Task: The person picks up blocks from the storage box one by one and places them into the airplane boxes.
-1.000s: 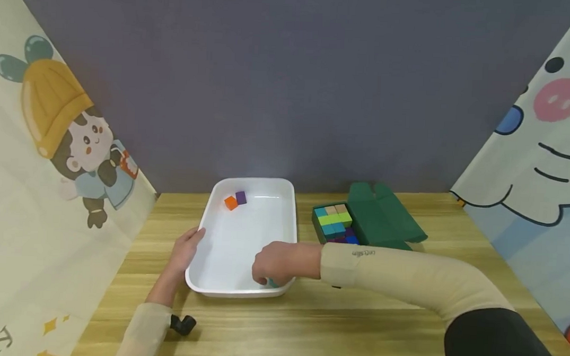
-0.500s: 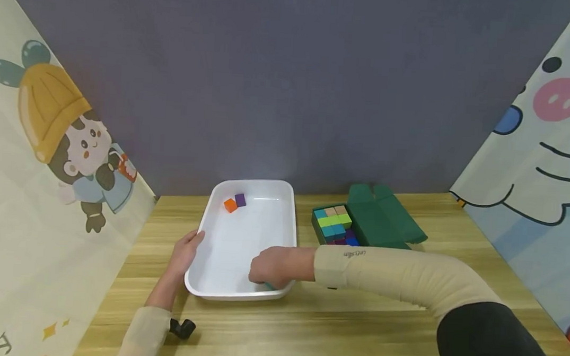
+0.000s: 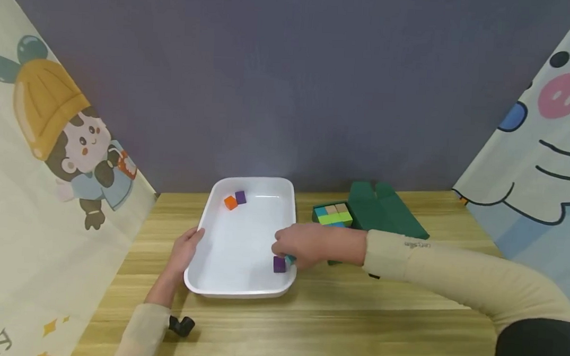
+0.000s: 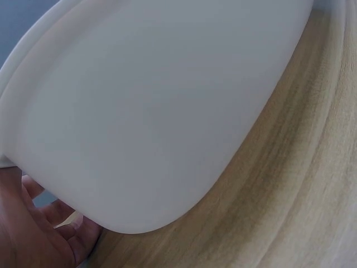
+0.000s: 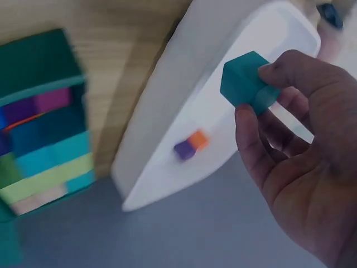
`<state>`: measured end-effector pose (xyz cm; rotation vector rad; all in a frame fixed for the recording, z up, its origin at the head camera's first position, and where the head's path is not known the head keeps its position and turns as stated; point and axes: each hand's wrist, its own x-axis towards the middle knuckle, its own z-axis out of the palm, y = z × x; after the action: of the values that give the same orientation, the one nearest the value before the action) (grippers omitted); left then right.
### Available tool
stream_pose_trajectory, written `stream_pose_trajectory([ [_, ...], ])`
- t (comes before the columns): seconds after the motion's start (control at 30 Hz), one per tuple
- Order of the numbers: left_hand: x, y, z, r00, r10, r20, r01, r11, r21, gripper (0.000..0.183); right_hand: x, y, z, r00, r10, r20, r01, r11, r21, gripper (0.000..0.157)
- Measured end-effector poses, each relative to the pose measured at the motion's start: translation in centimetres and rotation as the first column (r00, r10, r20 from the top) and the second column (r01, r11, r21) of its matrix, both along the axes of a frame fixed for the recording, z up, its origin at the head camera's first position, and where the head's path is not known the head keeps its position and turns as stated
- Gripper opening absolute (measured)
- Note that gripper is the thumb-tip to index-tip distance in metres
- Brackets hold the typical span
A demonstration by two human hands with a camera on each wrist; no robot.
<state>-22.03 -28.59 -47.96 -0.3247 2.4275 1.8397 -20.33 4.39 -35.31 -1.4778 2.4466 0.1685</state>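
My left hand (image 3: 185, 252) grips the left rim of the white tray (image 3: 237, 293), thumb at the rim and fingers against the outer wall. In the left wrist view those fingers (image 4: 70, 229) are partly hidden by the tray. A teal cube (image 5: 249, 82) is pinched between thumb and fingers of my right hand (image 3: 301, 244), over the tray's right rim. Just below that hand, a purple cube (image 3: 279, 264) lies in the tray's near right corner. An orange cube (image 3: 231, 202) and another purple cube (image 3: 240, 197) sit together at the tray's far left.
Right of the tray stands a green box (image 5: 42, 64) packed with several coloured cubes, partly covered by my right forearm in the head view. Its green lid (image 3: 384, 211) lies folded out to the right. A dark wall (image 3: 288, 93) rises behind the wooden table (image 3: 307, 333).
My right hand has moved away from the tray's near right corner, rightward and farther back, with the teal cube. The purple cube there has come into sight. The left hand stays put.
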Motion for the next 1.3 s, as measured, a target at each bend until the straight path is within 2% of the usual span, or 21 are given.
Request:
stream_pose_trajectory([
  [0.1,-0.1,0.1,0.0,1.000,-0.003,-0.001,0.003,1.000,-0.005,0.065,-0.5,3.2,0.9,0.998,-0.057,0.003,0.057,0.996,-0.066,0.015],
  [0.23,-0.1,0.0,-0.1,1.000,-0.008,0.012,0.008,0.999,-0.031,0.067,-1.2,7.1,1.1,0.989,-0.143,0.022,0.145,0.982,-0.119,0.018],
  [0.43,-0.2,-0.3,-0.1,1.000,-0.008,0.016,0.009,0.999,-0.049,0.070,-3.0,11.4,0.5,0.953,-0.297,0.063,0.304,0.940,-0.155,0.029],
  [0.53,-0.2,-0.4,-0.2,1.000,-0.006,0.016,0.007,0.999,-0.048,0.070,-3.9,12.7,-0.1,0.935,-0.346,0.082,0.355,0.920,-0.167,0.031],
  [0.77,-0.2,-0.2,-0.4,1.000,-0.012,0.019,0.012,1.000,-0.023,0.069,-5.6,14.2,-1.3,0.905,-0.408,0.118,0.422,0.895,-0.141,0.028],
  [1.03,-0.4,-0.1,-0.3,1.000,-0.010,0.013,0.010,1.000,-0.020,0.070,-6.8,14.4,-2.9,0.918,-0.391,0.067,0.397,0.906,-0.145,0.025],
  [1.17,-0.4,0.0,-0.3,0.999,-0.028,0.032,0.028,0.999,-0.022,0.071,-7.1,14.4,-3.0,0.916,-0.399,0.045,0.402,0.907,-0.123,0.027],
  [1.3,-0.4,-0.1,-0.3,1.000,-0.014,0.026,0.015,0.999,-0.030,0.070,-7.3,14.2,-3.0,0.915,-0.402,0.046,0.405,0.908,-0.110,0.028],
])
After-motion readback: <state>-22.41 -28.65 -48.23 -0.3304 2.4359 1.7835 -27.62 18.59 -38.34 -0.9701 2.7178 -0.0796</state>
